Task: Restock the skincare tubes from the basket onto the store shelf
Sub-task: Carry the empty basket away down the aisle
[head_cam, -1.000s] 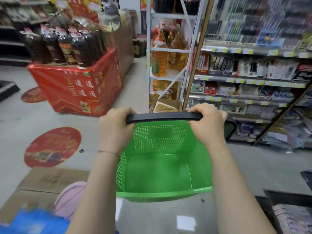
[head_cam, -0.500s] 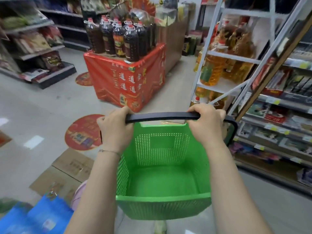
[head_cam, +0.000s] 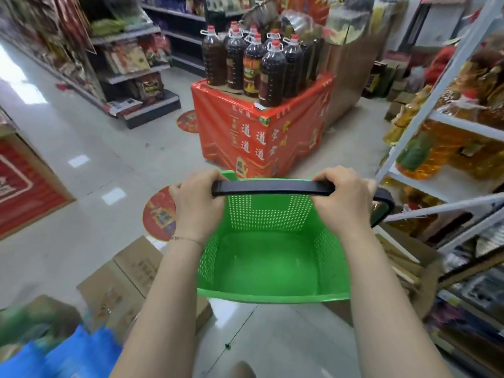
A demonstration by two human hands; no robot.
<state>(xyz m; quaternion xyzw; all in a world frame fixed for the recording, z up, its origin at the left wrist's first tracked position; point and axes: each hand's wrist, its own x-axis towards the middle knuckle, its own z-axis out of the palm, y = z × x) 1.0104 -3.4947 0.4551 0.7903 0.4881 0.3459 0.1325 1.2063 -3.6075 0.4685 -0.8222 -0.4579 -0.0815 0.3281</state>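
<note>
Tiled floor [head_cam: 81, 186] spreads ahead, with a red display stand [head_cam: 259, 137] of dark bottles [head_cam: 270, 69] in the aisle and a white rack [head_cam: 463, 126] on the right. The green basket [head_cam: 272, 297] hangs before the person, above the floor. Its black handle [head_cam: 272, 186] is gripped by the left hand [head_cam: 197, 211] and the right hand [head_cam: 342, 203], fingers curled over it, well apart. A thin bracelet [head_cam: 188, 239] circles the left wrist.

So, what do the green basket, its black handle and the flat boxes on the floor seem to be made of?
The green basket looks like moulded plastic: even, slightly glossy colour, walls pierced with regular small holes. The handle is likely matte black plastic, smooth and in one piece; a rubbery coating cannot be excluded. The boxes look like cardboard: dull brown, printed marks.
</note>
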